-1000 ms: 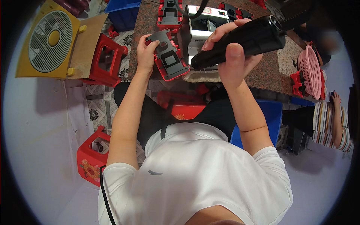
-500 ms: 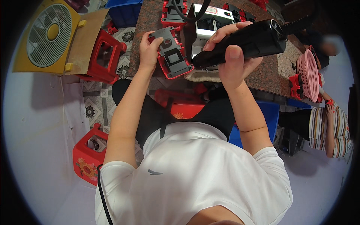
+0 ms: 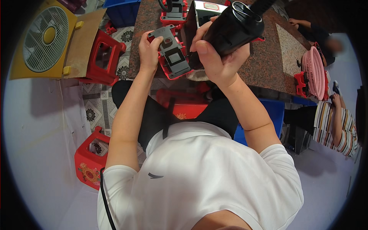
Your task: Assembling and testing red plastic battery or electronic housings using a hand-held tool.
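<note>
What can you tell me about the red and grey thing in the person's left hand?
The red and grey part looks like moulded plastic: a red frame with a flat grey plate on top that has a square window near its middle. It lies tilted at the near edge of the speckled stone table. The left hand grips its left side, and the nose of the black power tool, held in the right hand, meets its right side.

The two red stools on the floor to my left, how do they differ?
The upper red stool stands beside the granite table, plain red, next to the yellow fan. The lower red stool sits nearer the person's left elbow and carries a coloured floral print on its side. Both are red plastic with a cut-out top.
</note>
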{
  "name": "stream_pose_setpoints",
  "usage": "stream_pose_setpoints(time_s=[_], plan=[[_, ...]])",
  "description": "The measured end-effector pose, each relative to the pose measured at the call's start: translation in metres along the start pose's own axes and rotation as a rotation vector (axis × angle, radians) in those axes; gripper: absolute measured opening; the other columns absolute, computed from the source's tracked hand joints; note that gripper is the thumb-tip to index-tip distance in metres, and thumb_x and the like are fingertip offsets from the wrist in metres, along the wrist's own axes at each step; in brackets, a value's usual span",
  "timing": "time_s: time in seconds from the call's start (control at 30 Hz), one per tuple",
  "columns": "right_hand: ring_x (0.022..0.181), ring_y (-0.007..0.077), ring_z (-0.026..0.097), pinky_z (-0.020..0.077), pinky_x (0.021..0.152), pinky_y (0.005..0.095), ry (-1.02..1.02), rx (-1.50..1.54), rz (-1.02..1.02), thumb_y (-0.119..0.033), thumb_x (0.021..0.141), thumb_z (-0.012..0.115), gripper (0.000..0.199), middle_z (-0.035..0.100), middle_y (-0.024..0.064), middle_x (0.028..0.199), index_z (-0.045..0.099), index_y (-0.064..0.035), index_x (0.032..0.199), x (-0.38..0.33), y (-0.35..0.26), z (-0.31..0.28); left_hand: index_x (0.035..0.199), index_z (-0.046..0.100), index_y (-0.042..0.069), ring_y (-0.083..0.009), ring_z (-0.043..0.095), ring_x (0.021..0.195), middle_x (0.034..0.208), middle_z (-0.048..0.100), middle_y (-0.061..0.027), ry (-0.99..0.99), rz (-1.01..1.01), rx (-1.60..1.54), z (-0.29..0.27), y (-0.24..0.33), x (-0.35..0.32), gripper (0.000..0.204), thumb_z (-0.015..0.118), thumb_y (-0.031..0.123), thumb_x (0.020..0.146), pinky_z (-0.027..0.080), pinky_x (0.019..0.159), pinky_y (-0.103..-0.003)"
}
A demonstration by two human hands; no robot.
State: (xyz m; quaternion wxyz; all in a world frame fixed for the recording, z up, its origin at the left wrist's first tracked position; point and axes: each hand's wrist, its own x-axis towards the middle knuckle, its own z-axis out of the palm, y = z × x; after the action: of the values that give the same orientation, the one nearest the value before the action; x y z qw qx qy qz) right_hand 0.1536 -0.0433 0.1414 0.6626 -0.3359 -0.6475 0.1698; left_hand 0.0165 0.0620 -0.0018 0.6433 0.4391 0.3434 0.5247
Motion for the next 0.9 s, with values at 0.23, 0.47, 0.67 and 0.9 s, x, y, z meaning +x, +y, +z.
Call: stream_pose_setpoints(time_s=[0.23, 0.47, 0.67, 0.9], plan=[[0.062, 0.0184, 0.06, 0.0522, 0.056, 0.031, 0.184, 0.203, 0.031, -0.025, 0.089, 0.064, 0.044, 0.06, 0.0133, 0.08, 0.041, -0.0005, 0.117, -0.001, -0.007, -0.057, 0.109, 0.053, -0.002, -0.0122, 0.058, 0.088, 0.098, 0.062, -0.0064, 0.036, 0.011, 0.019, -0.005, 0.001, -0.001, 0.028, 0.061, 0.005, 0.083, 0.046, 0.079, -0.025], [0.065, 0.0159, 0.06, 0.0496, 0.061, 0.0273, 0.217, 0.095, -0.091, -0.014, 0.085, 0.069, 0.048, 0.062, 0.013, 0.08, 0.039, -0.0004, 0.119, -0.026, 0.009, -0.067, 0.108, 0.052, -0.001, -0.0116, 0.058, 0.086, 0.097, 0.061, -0.006, 0.099, 0.035, 0.021, -0.011, 0.002, 0.004, 0.028, 0.063, 0.007, 0.083, 0.046, 0.08, -0.025], [0.06, 0.019, 0.06, 0.0535, 0.056, 0.0318, 0.169, -0.111, 0.065, -0.018, 0.092, 0.058, 0.031, 0.059, 0.0122, 0.076, 0.044, -0.0008, 0.114, -0.01, 0.013, -0.066, 0.113, 0.052, 0.001, -0.0126, 0.058, 0.093, 0.101, 0.061, -0.0062, 0.06, -0.021, -0.019, -0.016, 0.002, 0.002, 0.032, 0.063, 0.01, 0.084, 0.045, 0.087, -0.026], [0.062, 0.0233, 0.061, 0.0547, 0.054, 0.0364, 0.124, 0.392, 0.099, -0.04, 0.091, 0.061, 0.052, 0.059, 0.016, 0.079, 0.041, -0.0014, 0.119, 0.005, -0.001, -0.019, 0.116, 0.056, 0.001, -0.0123, 0.058, 0.094, 0.104, 0.062, -0.0053, 0.013, 0.049, -0.006, -0.025, -0.002, 0.004, 0.034, 0.064, 0.012, 0.084, 0.045, 0.087, -0.026]])
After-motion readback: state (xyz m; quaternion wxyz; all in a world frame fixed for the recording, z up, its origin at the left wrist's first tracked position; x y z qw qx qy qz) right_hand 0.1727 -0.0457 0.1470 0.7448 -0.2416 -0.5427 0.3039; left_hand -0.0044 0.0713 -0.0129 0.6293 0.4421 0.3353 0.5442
